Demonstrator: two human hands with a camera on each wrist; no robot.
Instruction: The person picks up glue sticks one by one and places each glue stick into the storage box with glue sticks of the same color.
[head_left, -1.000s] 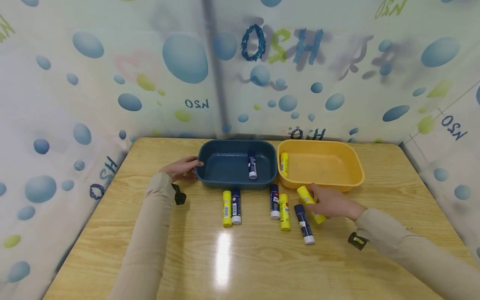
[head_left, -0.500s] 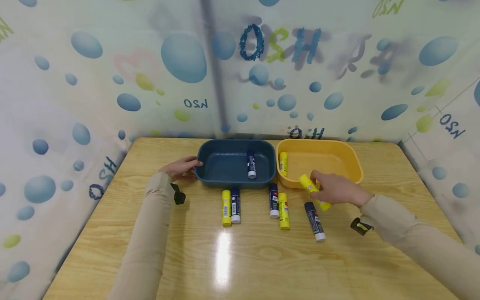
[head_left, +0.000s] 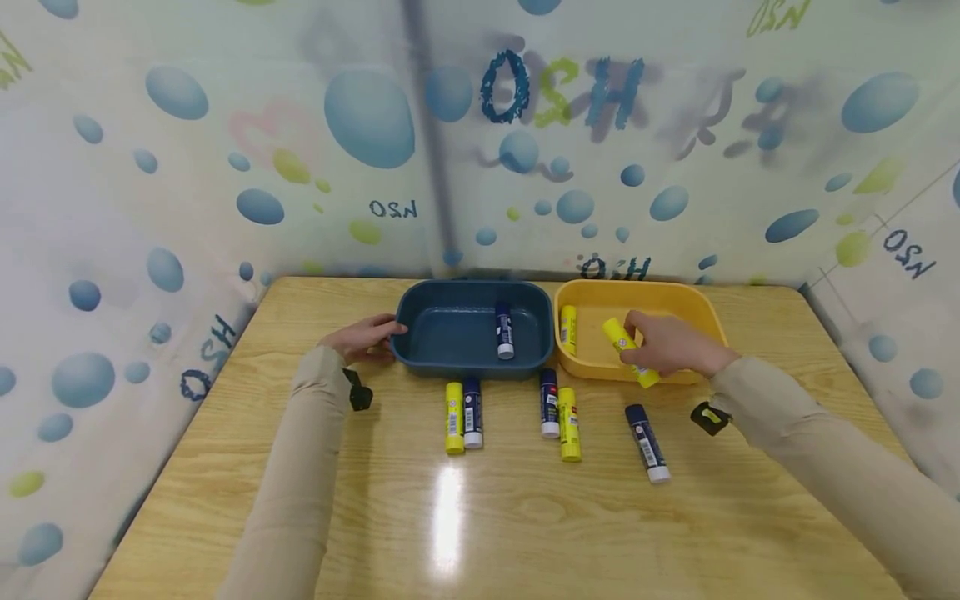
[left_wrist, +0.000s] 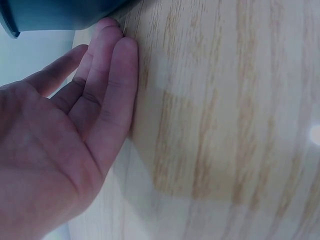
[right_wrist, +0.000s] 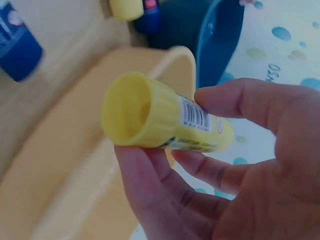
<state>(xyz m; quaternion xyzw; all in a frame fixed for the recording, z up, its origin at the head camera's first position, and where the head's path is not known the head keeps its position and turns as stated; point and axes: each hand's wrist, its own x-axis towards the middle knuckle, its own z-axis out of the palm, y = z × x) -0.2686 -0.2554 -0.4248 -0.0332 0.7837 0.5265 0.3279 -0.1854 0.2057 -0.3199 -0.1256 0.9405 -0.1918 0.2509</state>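
My right hand [head_left: 671, 343] pinches a yellow glue stick [head_left: 647, 375] between thumb and fingers, above the front part of the orange-yellow bin [head_left: 716, 325]. In the right wrist view the glue stick [right_wrist: 165, 117] is tilted, one round end towards the camera. My left hand [head_left: 363, 335] touches the left end of the dark blue bin [head_left: 472, 368]; in the left wrist view its fingers [left_wrist: 117, 95] are fairly straight against that bin's outer wall. One navy glue stick [head_left: 505, 332] lies in the blue bin, and a yellow glue stick [head_left: 568, 331] in the orange-yellow one.
On the wooden table [head_left: 525, 533], before the bins, lie a yellow glue stick [head_left: 454, 418] beside a navy one [head_left: 472, 414], and another navy stick [head_left: 550, 404] beside a yellow one [head_left: 569, 425]. A lone navy glue stick [head_left: 647, 444] lies right. Behind stands a patterned curtain [head_left: 300, 100].
My right hand has lifted the yellow glue stick from the table and carried it back over the orange-yellow bin. The nearby navy stick has shifted right. My left hand stays put.
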